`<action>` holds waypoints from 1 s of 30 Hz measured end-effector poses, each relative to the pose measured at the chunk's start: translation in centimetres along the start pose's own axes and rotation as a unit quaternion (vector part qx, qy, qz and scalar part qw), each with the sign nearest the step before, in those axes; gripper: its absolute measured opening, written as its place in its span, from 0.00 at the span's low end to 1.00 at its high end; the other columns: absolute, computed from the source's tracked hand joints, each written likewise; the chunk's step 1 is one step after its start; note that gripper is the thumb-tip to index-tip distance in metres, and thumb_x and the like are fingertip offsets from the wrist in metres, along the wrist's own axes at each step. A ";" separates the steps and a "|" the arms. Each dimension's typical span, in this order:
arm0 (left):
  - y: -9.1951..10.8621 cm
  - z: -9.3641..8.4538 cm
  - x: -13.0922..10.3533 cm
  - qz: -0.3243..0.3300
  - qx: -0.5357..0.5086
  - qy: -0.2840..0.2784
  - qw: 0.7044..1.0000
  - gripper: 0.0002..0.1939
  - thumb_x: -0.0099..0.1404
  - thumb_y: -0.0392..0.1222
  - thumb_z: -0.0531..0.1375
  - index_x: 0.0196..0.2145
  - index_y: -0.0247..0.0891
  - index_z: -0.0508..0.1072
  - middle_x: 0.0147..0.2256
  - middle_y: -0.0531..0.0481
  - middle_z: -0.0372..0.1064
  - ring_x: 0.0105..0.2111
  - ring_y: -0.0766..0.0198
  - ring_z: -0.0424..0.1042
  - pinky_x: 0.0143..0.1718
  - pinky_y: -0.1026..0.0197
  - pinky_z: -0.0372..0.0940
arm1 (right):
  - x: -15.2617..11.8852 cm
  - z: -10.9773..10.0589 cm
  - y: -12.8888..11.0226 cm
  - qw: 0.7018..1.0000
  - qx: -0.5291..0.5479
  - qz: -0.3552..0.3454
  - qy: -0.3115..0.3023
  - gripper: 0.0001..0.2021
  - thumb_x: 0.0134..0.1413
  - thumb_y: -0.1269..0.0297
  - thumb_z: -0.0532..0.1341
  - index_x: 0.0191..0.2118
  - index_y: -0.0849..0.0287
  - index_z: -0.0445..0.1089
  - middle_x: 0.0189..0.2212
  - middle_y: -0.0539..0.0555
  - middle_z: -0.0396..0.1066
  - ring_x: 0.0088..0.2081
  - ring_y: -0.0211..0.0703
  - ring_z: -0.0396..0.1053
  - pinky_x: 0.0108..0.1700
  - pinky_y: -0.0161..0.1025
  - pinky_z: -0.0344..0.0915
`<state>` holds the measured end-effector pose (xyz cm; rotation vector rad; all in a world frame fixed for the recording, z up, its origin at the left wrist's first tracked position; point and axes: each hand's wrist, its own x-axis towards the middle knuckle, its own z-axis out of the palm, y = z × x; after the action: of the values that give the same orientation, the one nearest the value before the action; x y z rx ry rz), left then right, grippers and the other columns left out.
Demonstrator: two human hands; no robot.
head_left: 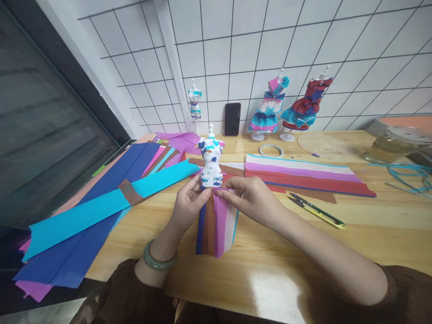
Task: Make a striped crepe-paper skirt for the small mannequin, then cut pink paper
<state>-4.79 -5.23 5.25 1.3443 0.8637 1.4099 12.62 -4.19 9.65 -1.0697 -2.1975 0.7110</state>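
A small white dress form (212,163) with blue, pink and teal patches stands upright in front of me. From its lower edge hangs a skirt of paper strips (219,225) in blue, brown, purple, white and light blue. My left hand (191,198) is closed at the form's lower left side, thumb pressed at the skirt's top edge. On the other side my right hand (248,193) pinches the top of the purple strip between thumb and fingers, just under the form. The form's stand is hidden behind the strips.
Crepe paper sheets (77,216) are piled at the left. Striped layered paper (303,175) and yellow thread snips (317,210) lie at the right. Behind stand a tape roll (271,150), a phone (232,119), two dressed forms (268,110) and another small form (195,101).
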 end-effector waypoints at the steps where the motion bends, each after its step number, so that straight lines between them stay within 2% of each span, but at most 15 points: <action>1: 0.0 0.0 0.0 0.000 -0.001 0.000 1.000 0.25 0.59 0.41 0.61 0.53 0.35 0.65 0.50 0.42 0.68 0.51 0.56 0.66 0.51 0.58 0.62 | 0.0 0.1 0.0 1.000 0.002 0.000 0.000 0.14 0.57 0.56 0.55 0.30 0.60 0.71 0.22 0.49 0.68 0.23 0.33 0.60 0.25 0.32 0.51; 10: 0.2 0.1 -0.1 0.004 -0.006 -0.007 1.000 0.23 0.59 0.39 0.61 0.52 0.34 0.65 0.50 0.41 0.68 0.50 0.55 0.67 0.51 0.57 0.62 | -0.3 0.2 -0.3 1.000 -0.002 -0.018 0.010 0.12 0.56 0.59 0.56 0.31 0.60 0.71 0.20 0.48 0.66 0.22 0.33 0.58 0.24 0.31 0.50; 16: 0.2 0.1 0.0 0.003 -0.010 -0.003 1.000 0.26 0.58 0.40 0.61 0.54 0.35 0.64 0.51 0.41 0.67 0.52 0.55 0.64 0.53 0.57 0.60 | -0.3 0.2 -0.4 1.000 0.007 -0.029 0.006 0.13 0.59 0.59 0.53 0.32 0.60 0.71 0.22 0.49 0.67 0.23 0.34 0.59 0.25 0.32 0.51; 23: 0.2 0.1 0.0 -0.002 -0.002 -0.001 1.000 0.27 0.58 0.40 0.62 0.55 0.34 0.63 0.52 0.40 0.66 0.52 0.54 0.64 0.53 0.55 0.61 | -0.2 0.3 -0.2 0.999 -0.009 -0.003 0.034 0.15 0.58 0.56 0.54 0.27 0.60 0.69 0.17 0.46 0.60 0.20 0.32 0.52 0.22 0.31 0.46; 30: 0.2 0.1 -0.1 0.004 -0.002 -0.007 1.000 0.25 0.58 0.40 0.61 0.54 0.35 0.64 0.51 0.41 0.66 0.52 0.55 0.65 0.53 0.56 0.61 | -0.1 0.4 -0.2 1.000 -0.002 0.000 0.029 0.14 0.57 0.57 0.55 0.27 0.60 0.69 0.18 0.47 0.62 0.20 0.32 0.54 0.22 0.31 0.47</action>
<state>-4.70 -5.40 5.47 1.3549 0.8472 1.4065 12.29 -4.45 9.52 -1.0796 -2.1496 0.6686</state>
